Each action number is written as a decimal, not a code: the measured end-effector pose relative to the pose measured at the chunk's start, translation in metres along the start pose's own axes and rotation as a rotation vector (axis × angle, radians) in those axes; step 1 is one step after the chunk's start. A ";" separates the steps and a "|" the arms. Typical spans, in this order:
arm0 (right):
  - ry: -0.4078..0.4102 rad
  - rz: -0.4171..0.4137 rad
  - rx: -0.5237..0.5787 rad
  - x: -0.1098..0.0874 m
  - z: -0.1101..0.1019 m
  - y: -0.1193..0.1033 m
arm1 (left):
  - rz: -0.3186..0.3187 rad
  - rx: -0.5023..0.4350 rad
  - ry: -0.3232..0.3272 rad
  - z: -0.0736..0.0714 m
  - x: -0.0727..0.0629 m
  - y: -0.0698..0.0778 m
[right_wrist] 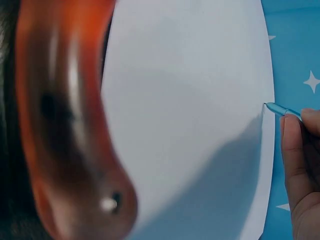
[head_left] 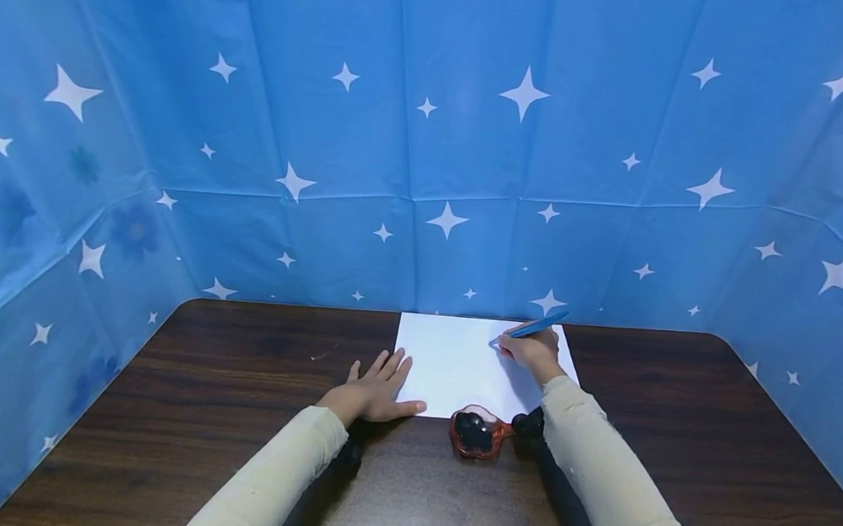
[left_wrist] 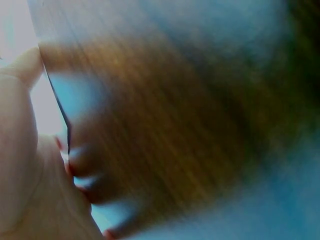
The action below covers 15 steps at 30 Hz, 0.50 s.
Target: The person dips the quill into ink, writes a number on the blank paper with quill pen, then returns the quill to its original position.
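A white sheet of paper (head_left: 457,373) lies at the far edge of the dark wooden table. My left hand (head_left: 374,393) rests with fingers spread over the paper's left edge, thumb on its near left corner. In the left wrist view part of the left hand (left_wrist: 22,165) shows beside the paper's edge. My right hand (head_left: 536,354) pinches a blue pen (head_left: 538,325), which slants down to the left. Seen from the right wrist, the tip of the pen (right_wrist: 277,108) meets the paper (right_wrist: 185,75) near one edge; the right hand (right_wrist: 302,165) is partly cut off.
Near the paper's front edge is a glossy red-rimmed object (head_left: 478,433) with a dark middle, its kind unclear. A blurred orange-red curved shape (right_wrist: 75,125) fills the left of the right wrist view. Blue star-patterned cloth (head_left: 430,148) hangs behind the table (head_left: 234,380).
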State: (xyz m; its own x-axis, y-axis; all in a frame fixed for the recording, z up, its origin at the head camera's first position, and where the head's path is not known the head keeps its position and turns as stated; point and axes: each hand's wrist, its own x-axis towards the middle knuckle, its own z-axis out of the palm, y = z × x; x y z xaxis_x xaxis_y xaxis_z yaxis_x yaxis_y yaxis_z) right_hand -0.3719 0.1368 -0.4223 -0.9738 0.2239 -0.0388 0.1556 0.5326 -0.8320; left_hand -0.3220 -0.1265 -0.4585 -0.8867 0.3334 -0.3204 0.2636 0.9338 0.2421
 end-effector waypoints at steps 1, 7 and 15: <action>-0.005 -0.002 0.006 0.000 0.000 0.000 | 0.000 0.000 0.000 -0.001 -0.002 0.002; -0.033 0.010 0.076 -0.002 0.002 0.000 | -0.002 -0.017 -0.012 -0.013 -0.017 0.013; -0.058 0.036 0.090 -0.003 0.005 0.001 | 0.003 -0.006 -0.013 -0.005 -0.007 0.005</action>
State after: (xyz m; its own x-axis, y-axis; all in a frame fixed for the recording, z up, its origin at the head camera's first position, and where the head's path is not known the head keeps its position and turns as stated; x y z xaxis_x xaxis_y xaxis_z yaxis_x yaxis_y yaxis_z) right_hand -0.3693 0.1328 -0.4255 -0.9764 0.1920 -0.0992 0.1773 0.4495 -0.8755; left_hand -0.3164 -0.1249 -0.4501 -0.8811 0.3375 -0.3312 0.2635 0.9320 0.2488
